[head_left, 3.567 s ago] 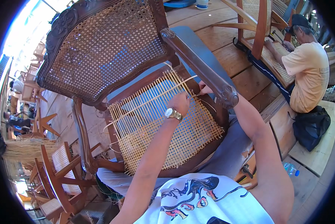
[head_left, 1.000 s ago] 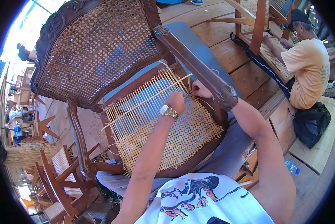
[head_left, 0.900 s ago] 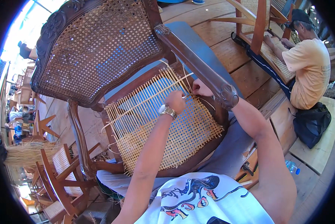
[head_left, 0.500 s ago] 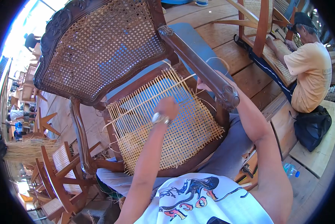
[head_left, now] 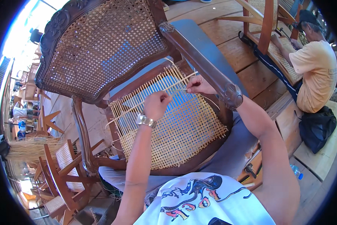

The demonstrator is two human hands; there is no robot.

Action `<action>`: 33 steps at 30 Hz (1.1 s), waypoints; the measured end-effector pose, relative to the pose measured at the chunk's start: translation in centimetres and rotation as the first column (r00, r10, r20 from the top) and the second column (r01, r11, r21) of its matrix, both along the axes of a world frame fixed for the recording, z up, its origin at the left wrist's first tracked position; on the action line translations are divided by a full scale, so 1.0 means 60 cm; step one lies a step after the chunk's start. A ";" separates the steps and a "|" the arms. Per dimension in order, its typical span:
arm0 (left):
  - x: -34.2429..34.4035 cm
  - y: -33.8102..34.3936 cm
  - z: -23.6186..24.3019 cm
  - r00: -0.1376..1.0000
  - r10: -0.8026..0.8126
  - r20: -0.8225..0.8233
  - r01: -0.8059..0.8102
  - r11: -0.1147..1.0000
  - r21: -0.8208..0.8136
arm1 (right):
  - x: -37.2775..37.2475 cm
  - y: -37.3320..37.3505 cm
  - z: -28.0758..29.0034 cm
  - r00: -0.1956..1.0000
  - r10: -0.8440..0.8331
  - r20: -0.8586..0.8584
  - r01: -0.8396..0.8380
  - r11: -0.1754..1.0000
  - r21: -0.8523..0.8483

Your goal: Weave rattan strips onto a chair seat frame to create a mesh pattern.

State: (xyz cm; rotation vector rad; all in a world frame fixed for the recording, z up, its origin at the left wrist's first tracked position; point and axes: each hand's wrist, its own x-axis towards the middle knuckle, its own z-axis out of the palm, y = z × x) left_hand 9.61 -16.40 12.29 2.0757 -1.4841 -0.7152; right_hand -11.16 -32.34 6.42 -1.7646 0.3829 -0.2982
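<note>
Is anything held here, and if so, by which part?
A thin cane strand: the right hand pinches one stretch, and the left hand seems to hold another. Its ends cannot be made out.

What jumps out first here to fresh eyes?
Probably the large carved dark chair back, filling the upper left of centre. Next, mid-picture, the partly woven cane seat, with the left hand and right hand above it, the right pinching a thin strand. At upper right, a co-worker in a tan shirt bends over another chair.
</note>
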 end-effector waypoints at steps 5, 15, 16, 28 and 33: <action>-0.011 0.004 -0.105 0.992 0.022 0.122 -0.033 0.996 0.086 | -0.015 0.010 0.005 0.957 -0.138 -0.257 0.121 0.990 -0.078; -0.032 -0.015 -0.084 0.961 -0.059 0.271 0.004 0.980 0.199 | -0.063 -0.004 -0.044 0.951 -0.267 -0.153 0.280 0.957 0.070; -0.036 -0.024 -0.083 0.950 -0.091 0.299 0.021 0.973 0.229 | -0.062 -0.006 -0.042 0.946 -0.253 -0.202 0.248 0.968 -0.051; -0.071 -0.096 -0.030 0.707 -0.431 0.561 0.137 0.862 0.489 | -0.053 0.001 -0.029 0.953 -0.230 -0.195 0.215 0.972 -0.094; -0.053 -0.063 -0.090 0.903 -0.246 0.352 0.103 0.920 0.379 | -0.060 0.001 -0.048 0.950 -0.253 -0.184 0.229 0.963 -0.141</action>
